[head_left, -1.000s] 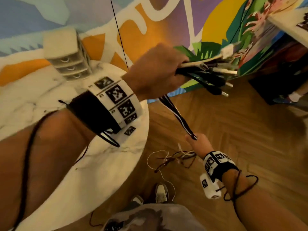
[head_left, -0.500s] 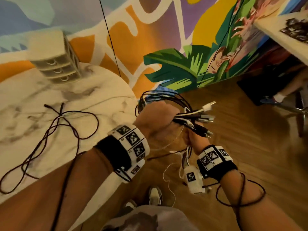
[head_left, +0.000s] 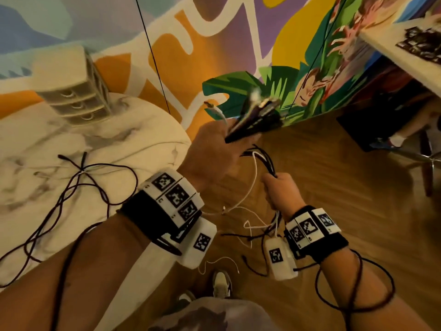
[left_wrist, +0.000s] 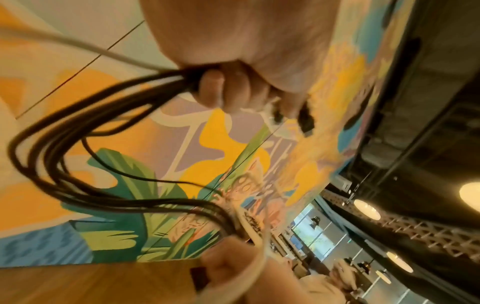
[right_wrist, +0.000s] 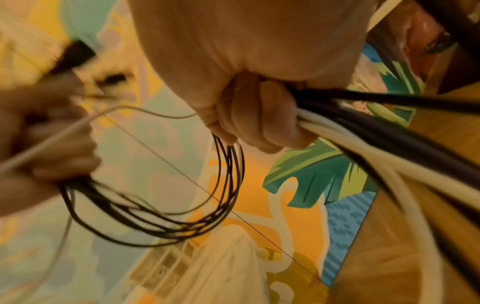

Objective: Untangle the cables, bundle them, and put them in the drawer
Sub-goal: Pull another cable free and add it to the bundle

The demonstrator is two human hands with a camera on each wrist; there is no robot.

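My left hand [head_left: 214,149] grips a bunch of black and white cables just behind their plug ends [head_left: 255,113], which stick up and away from me. My right hand [head_left: 279,189] grips the same cables [head_left: 265,163] lower down, to the right of the left hand. In the left wrist view the left fingers [left_wrist: 223,90] curl round the dark strands, which sag in a loop [left_wrist: 52,154] to the right hand [left_wrist: 233,263]. In the right wrist view the right fingers [right_wrist: 254,115] clamp thick black and white cables [right_wrist: 363,127]. The loose tails [head_left: 250,228] hang towards the floor.
One dark cable [head_left: 78,187] lies spread on the round marble table [head_left: 148,130] at my left. A small white drawer unit [head_left: 71,91] stands at the table's far side, its drawers closed. Wooden floor lies under my hands, and my shoes [head_left: 222,283] are below.
A second ago the left hand was high and the right hand low, with the cables stretched. The hands then met. Now the right hand sits lower right, a short loop between them.
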